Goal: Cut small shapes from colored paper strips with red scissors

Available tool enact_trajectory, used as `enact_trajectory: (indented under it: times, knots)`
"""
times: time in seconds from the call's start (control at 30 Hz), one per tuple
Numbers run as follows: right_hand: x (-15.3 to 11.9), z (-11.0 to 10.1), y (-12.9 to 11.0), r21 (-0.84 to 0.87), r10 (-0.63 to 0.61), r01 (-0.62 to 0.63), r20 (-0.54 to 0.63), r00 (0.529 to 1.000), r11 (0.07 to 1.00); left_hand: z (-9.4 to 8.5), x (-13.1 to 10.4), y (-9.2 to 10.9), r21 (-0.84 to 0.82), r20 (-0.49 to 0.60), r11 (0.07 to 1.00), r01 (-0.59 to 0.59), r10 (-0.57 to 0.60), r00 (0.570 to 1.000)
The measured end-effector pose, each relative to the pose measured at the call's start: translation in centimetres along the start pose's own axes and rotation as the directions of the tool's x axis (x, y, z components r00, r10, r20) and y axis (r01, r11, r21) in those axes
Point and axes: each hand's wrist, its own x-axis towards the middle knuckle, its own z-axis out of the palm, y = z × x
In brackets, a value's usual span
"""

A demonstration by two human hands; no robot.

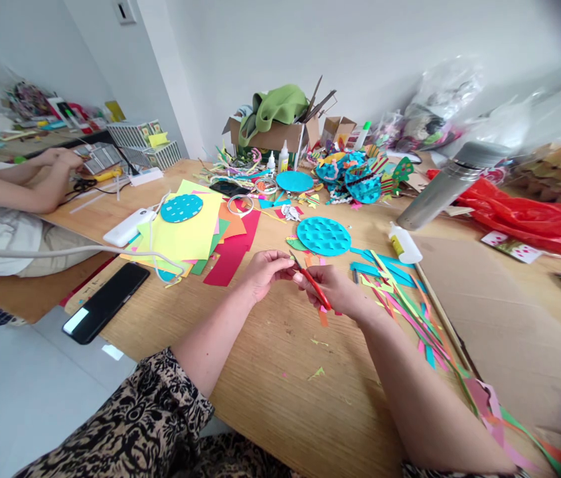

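Note:
Red-handled scissors [317, 288] are gripped in my right hand [336, 287], their blades pointing up and left toward my other hand. My left hand [266, 271] is closed in a pinch at the blade tips; whatever lies between its fingertips is too small to make out. Just beyond both hands lies a blue paper disc [324, 236] with rows of raised folds. A fish-like green paper piece [296, 244] sits at its left edge. Orange paper scraps [324, 318] lie under my right hand, and yellow-green snippets [317, 373] are on the wooden table [260, 372] nearer me.
Coloured paper sheets [175, 236], a black phone [105, 302] and a white cable lie left. Paper strips [404, 299], a glue bottle [404, 244], a steel flask [439, 192] and cardboard [509, 318] are right. Another person's arms [36, 179] rest at far left.

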Motion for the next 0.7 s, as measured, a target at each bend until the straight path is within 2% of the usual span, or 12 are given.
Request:
enact_trajectory:
  times: [0.7]
  knots:
    - [-0.11, 0.05, -0.31, 0.012, -0.007, 0.007, 0.018, 1.000, 1.000, -0.01, 0.06, 0.07, 0.000, -0.014, 1.000, 0.006, -0.006, 1.000]
